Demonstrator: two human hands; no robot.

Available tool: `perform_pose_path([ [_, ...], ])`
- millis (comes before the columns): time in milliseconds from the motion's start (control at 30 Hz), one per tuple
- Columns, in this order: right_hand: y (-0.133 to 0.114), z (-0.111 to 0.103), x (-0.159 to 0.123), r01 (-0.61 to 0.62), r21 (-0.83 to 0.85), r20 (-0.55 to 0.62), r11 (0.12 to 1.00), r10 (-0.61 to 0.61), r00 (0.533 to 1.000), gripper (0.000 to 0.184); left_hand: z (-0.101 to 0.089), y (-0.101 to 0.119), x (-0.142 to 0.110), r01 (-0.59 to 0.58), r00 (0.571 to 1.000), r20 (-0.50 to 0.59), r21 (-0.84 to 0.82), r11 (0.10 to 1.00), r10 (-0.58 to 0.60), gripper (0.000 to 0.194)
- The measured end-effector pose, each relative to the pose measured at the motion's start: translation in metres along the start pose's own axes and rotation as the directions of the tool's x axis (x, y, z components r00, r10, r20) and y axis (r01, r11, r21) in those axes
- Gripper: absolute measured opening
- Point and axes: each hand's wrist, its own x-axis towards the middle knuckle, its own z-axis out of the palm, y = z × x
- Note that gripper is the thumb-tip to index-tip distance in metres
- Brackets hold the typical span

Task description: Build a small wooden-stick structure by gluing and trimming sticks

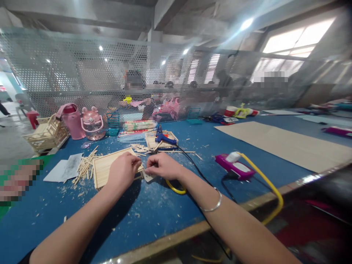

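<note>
My left hand (124, 171) rests with curled fingers on the right edge of a flat panel of wooden sticks (106, 169) on the blue table. My right hand (162, 165) is closed in a pinch right beside it, at the panel's corner. Whatever the fingers of either hand grip is too small to make out. A silver bracelet (213, 205) sits on my right wrist. Loose wooden sticks (84, 167) lie left of the panel.
A blue glue gun (164, 138) lies on a stick frame behind my hands, its black cord trailing right. A magenta power strip (234, 167) with a yellow cable, a pink jug (70, 120), a stick house (46, 135) and cardboard (286, 145) surround the spot.
</note>
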Motion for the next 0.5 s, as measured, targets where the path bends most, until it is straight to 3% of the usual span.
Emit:
perform_pose_path([
  [133,-0.0004,0.001,-0.0001,0.015,0.003,-0.046,1.0,-0.015,0.999,0.011,0.0,-0.0008,0.0004,-0.011,1.0,0.002,0.009,1.0,0.011,0.021],
  [500,0.0029,-0.0016,0.0017,-0.016,0.038,0.003,0.999,0.016,1.0,0.01,-0.0018,-0.0001,0.0007,-0.003,1.0,0.015,0.023,1.0,0.003,0.021],
])
